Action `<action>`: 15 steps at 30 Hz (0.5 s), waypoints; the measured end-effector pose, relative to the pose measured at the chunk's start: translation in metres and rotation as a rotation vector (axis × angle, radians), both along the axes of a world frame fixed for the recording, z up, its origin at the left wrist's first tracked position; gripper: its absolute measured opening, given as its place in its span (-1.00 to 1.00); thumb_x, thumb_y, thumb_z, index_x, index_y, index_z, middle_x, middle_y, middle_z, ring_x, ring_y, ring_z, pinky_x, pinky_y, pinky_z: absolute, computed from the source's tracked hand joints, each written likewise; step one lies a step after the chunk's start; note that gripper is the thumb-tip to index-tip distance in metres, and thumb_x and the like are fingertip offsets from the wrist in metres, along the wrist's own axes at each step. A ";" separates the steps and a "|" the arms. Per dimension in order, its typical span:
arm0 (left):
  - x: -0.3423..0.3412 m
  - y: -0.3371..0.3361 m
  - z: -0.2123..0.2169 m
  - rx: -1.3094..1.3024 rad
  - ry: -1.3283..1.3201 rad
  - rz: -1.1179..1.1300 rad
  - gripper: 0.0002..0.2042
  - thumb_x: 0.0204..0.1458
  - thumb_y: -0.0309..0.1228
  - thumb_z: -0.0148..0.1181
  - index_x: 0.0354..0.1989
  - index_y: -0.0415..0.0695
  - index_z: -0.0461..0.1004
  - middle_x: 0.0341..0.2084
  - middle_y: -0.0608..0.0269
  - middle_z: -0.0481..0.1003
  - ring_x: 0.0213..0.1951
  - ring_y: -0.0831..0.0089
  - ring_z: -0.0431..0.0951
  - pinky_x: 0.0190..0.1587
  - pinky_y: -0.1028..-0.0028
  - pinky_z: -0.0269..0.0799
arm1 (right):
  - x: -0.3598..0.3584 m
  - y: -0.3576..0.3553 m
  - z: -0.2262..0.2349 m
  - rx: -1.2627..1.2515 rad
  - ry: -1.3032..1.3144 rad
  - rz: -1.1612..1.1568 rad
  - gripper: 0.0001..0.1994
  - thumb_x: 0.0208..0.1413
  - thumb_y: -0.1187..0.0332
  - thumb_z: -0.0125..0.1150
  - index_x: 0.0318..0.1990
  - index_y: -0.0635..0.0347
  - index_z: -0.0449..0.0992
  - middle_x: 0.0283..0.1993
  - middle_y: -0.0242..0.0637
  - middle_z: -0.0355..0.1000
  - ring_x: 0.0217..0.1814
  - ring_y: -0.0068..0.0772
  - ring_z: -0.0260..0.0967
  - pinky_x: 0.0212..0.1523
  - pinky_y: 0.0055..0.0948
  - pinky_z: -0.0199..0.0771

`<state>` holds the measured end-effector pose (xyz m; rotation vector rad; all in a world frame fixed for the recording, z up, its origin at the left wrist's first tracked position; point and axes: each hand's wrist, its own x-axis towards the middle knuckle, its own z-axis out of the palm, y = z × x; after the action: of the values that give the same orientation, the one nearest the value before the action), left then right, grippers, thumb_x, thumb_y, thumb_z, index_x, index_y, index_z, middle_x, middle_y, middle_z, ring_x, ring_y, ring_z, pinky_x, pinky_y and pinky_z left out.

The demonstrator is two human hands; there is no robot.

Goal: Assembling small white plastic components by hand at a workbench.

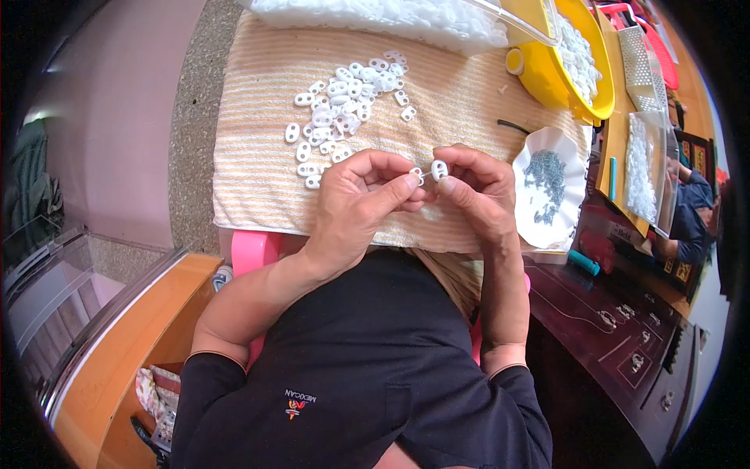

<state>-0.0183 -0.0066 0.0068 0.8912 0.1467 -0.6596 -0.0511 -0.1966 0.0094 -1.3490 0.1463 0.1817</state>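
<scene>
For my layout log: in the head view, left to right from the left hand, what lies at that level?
Left hand, two small white pieces, right hand, white fluted dish, teal stick, heap of white pieces.

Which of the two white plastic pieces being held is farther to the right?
The white oval plastic piece with two holes, pinched in the right hand; the other white piece is pinched in the left hand.
</scene>
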 end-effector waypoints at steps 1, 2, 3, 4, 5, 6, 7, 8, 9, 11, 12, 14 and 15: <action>0.000 0.000 0.000 0.000 0.000 0.000 -0.87 0.10 -0.56 0.16 -0.19 -0.26 0.44 -0.36 0.17 0.54 -0.34 0.50 0.58 -0.21 0.51 0.57 | 0.000 0.001 0.000 0.000 0.000 0.000 -0.69 0.04 0.57 0.23 -0.02 0.41 0.47 -0.15 -0.24 0.48 -0.14 -0.48 0.44 -0.09 -0.52 0.45; 0.000 0.000 0.000 0.003 -0.002 -0.003 -0.87 0.10 -0.55 0.16 -0.19 -0.26 0.44 -0.36 0.17 0.54 -0.34 0.50 0.58 -0.21 0.51 0.57 | 0.000 0.003 0.000 -0.004 -0.021 -0.012 -0.71 0.06 0.56 0.23 -0.02 0.38 0.48 -0.22 -0.30 0.48 -0.21 -0.54 0.44 -0.15 -0.56 0.45; 0.000 0.000 0.000 0.006 -0.003 -0.006 -0.87 0.10 -0.55 0.16 -0.19 -0.26 0.44 -0.36 0.17 0.54 -0.34 0.50 0.58 -0.21 0.51 0.57 | 0.001 0.004 0.000 -0.009 -0.042 -0.024 -0.73 0.08 0.55 0.22 -0.03 0.36 0.50 -0.29 -0.36 0.48 -0.29 -0.60 0.44 -0.21 -0.61 0.46; 0.000 0.000 0.000 0.007 -0.004 -0.005 -0.87 0.10 -0.55 0.16 -0.19 -0.26 0.44 -0.36 0.17 0.54 -0.34 0.50 0.58 -0.21 0.51 0.57 | 0.001 0.004 0.000 -0.008 -0.042 -0.023 -0.73 0.08 0.55 0.22 -0.03 0.36 0.50 -0.29 -0.36 0.48 -0.29 -0.60 0.44 -0.21 -0.61 0.46; 0.000 0.000 0.000 0.006 -0.004 -0.008 -0.87 0.10 -0.55 0.16 -0.19 -0.26 0.44 -0.36 0.17 0.54 -0.34 0.50 0.58 -0.21 0.51 0.57 | 0.001 0.004 0.000 -0.007 -0.044 -0.024 -0.73 0.09 0.55 0.22 -0.03 0.36 0.50 -0.29 -0.36 0.48 -0.28 -0.60 0.44 -0.22 -0.61 0.46; 0.000 0.000 0.000 0.005 -0.004 -0.010 -0.87 0.10 -0.55 0.16 -0.19 -0.26 0.44 -0.36 0.17 0.54 -0.34 0.50 0.58 -0.22 0.51 0.57 | 0.001 0.004 0.000 -0.006 -0.045 -0.025 -0.73 0.09 0.55 0.22 -0.03 0.36 0.50 -0.29 -0.36 0.48 -0.28 -0.60 0.44 -0.22 -0.61 0.45; 0.000 0.000 0.000 0.005 -0.004 -0.010 -0.87 0.10 -0.55 0.16 -0.19 -0.26 0.44 -0.36 0.17 0.54 -0.34 0.50 0.58 -0.22 0.51 0.57 | 0.001 0.004 0.000 -0.006 -0.045 -0.024 -0.73 0.09 0.55 0.22 -0.03 0.36 0.50 -0.29 -0.36 0.48 -0.28 -0.60 0.44 -0.22 -0.61 0.45; 0.000 0.000 0.000 0.004 -0.003 -0.010 -0.87 0.10 -0.55 0.16 -0.19 -0.26 0.44 -0.36 0.17 0.54 -0.34 0.50 0.58 -0.22 0.51 0.57 | 0.001 0.004 0.001 -0.014 -0.049 -0.021 -0.73 0.09 0.55 0.22 -0.03 0.36 0.50 -0.29 -0.36 0.48 -0.28 -0.59 0.44 -0.22 -0.62 0.45; 0.000 0.000 0.000 0.003 -0.002 -0.011 -0.87 0.10 -0.55 0.17 -0.19 -0.26 0.44 -0.37 0.17 0.54 -0.34 0.50 0.58 -0.22 0.52 0.57 | 0.001 0.004 0.001 -0.022 -0.053 -0.017 -0.73 0.09 0.55 0.22 -0.03 0.36 0.50 -0.29 -0.36 0.48 -0.28 -0.59 0.44 -0.23 -0.62 0.45; 0.000 0.000 0.000 0.002 -0.005 -0.012 -0.87 0.10 -0.54 0.17 -0.19 -0.26 0.44 -0.37 0.17 0.54 -0.34 0.50 0.58 -0.22 0.52 0.57 | 0.001 0.003 0.000 -0.019 -0.056 -0.015 -0.73 0.09 0.55 0.21 -0.03 0.37 0.50 -0.29 -0.36 0.48 -0.28 -0.59 0.44 -0.22 -0.62 0.45; 0.000 0.000 0.000 0.002 -0.008 -0.013 -0.87 0.10 -0.54 0.17 -0.19 -0.26 0.44 -0.37 0.17 0.54 -0.35 0.51 0.58 -0.22 0.52 0.57 | 0.001 0.003 0.000 -0.017 -0.059 -0.014 -0.73 0.09 0.55 0.21 -0.03 0.37 0.50 -0.28 -0.36 0.47 -0.28 -0.59 0.44 -0.22 -0.62 0.45; 0.000 0.000 -0.001 0.002 -0.008 -0.012 -0.87 0.10 -0.54 0.17 -0.19 -0.26 0.44 -0.37 0.17 0.54 -0.35 0.51 0.58 -0.22 0.52 0.57 | 0.001 0.003 0.001 -0.017 -0.059 -0.011 -0.73 0.10 0.55 0.21 -0.02 0.37 0.50 -0.28 -0.36 0.47 -0.28 -0.59 0.44 -0.22 -0.62 0.45; 0.000 0.000 -0.001 0.003 -0.008 -0.011 -0.86 0.10 -0.54 0.17 -0.19 -0.26 0.44 -0.37 0.17 0.54 -0.35 0.51 0.58 -0.22 0.53 0.57 | 0.002 0.003 0.001 -0.016 -0.060 -0.008 -0.73 0.10 0.55 0.21 -0.02 0.36 0.50 -0.27 -0.35 0.46 -0.28 -0.59 0.44 -0.22 -0.63 0.45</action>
<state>-0.0186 -0.0067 0.0057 0.8981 0.1361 -0.6666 -0.0494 -0.1934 0.0109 -1.3680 0.1031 0.1338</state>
